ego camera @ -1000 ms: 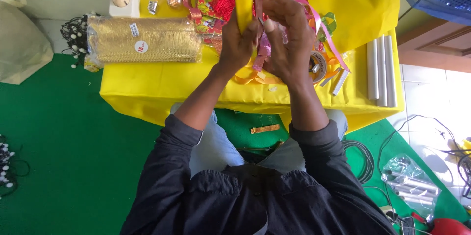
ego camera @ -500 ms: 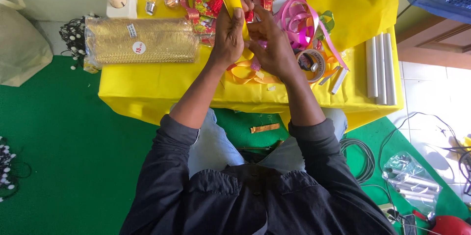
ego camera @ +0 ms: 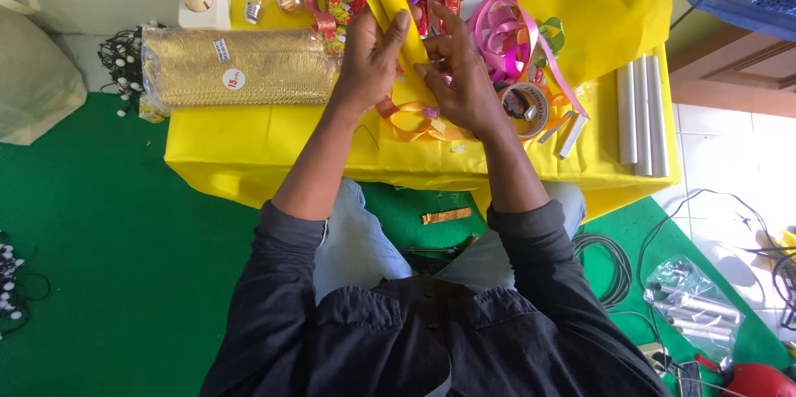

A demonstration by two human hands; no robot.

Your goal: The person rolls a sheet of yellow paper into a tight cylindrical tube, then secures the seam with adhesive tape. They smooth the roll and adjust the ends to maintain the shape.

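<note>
Where green floor (ego camera: 108, 248) spreads, yellow-draped table (ego camera: 249, 157).

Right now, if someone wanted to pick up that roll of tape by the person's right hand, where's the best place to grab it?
Probably by its rim. The tape roll lies flat on the yellow table, hole up, so coming from above with one finger in the hole and the thumb outside on its right side should work. The right hand crowds its left edge, and pink ribbon lies just beyond it.
</note>
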